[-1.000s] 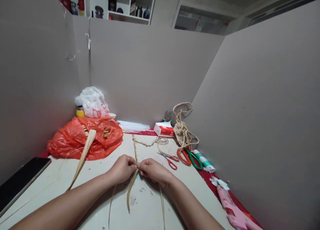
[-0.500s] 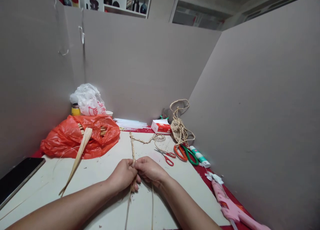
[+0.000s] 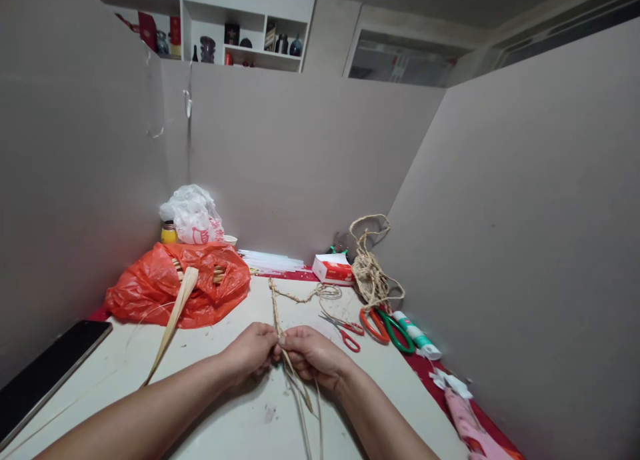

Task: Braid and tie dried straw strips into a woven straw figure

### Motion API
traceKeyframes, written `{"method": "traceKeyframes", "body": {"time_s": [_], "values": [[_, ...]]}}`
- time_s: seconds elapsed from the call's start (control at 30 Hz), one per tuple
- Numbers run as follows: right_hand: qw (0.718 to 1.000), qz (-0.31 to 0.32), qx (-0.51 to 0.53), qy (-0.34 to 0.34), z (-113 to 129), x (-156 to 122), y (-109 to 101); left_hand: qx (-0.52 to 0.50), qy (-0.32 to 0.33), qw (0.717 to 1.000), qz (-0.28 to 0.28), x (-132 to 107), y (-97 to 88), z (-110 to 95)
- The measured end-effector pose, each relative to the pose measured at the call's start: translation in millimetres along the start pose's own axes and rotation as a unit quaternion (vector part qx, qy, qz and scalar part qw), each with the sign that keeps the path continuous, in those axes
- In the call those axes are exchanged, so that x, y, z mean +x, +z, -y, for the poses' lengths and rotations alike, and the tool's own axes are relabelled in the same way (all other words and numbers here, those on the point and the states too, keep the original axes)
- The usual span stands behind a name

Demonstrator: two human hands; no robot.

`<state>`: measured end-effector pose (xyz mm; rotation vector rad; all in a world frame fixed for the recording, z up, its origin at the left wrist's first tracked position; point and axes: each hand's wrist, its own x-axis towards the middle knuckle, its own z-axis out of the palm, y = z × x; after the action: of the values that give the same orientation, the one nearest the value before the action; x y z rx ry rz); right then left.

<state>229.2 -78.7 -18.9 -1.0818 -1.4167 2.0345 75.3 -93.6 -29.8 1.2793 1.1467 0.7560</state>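
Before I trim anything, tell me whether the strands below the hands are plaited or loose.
Loose: the strands spread apart below the left hand and right hand, unlike the plaited braid beyond.

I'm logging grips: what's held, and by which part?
Left hand and right hand pinch the braided fibre cord at its near end, where loose strands begin.

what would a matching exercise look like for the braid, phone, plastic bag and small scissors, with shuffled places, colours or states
Column one
1. braid
2. phone
3. plastic bag
4. small scissors

Column two
A. red-handled
B. has a pale strip across it
C. pinched between left hand and right hand
D. black, at far left

Pairs: 1-C, 2-D, 3-B, 4-A
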Motion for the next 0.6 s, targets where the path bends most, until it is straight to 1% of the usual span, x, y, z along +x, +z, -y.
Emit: {"method": "traceKeyframes", "body": {"time_s": [0.03,0.13,0.23,0.27,0.33,0.4,0.5,0.6], "values": [[1.000,0.004,-0.005,0.001,0.0,0.0,-1.2,0.023,0.002,1.000,-0.005,-1.4,0.8,-0.1],[0.999,0.008,-0.048,-0.004,-1.0,0.2,-5.6,0.109,0.037,0.993,-0.024,-2.6,-1.4,-1.1],[0.987,-0.019,-0.156,-0.014,-3.5,1.9,-8.5,0.185,0.056,0.981,-0.014,1.6,-6.9,1.9],[0.978,-0.035,-0.204,-0.027,-4.1,2.7,-8.6,0.203,0.063,0.977,-0.009,3.4,-8.5,3.5],[0.950,-0.065,-0.299,-0.066,-4.4,4.2,-7.4,0.213,0.067,0.975,-0.005,6.1,-10.6,6.2],[0.916,-0.089,-0.380,-0.097,-3.3,4.5,-4.3,0.198,0.038,0.979,-0.014,6.6,-11.3,6.5],[0.868,-0.127,-0.467,-0.107,0.0,2.0,2.3,0.161,-0.025,0.986,-0.022,4.1,-10.7,2.0],[0.833,-0.146,-0.522,-0.110,3.8,-2.8,7.5,0.145,-0.044,0.988,-0.012,1.8,-9.6,-2.5]]}}
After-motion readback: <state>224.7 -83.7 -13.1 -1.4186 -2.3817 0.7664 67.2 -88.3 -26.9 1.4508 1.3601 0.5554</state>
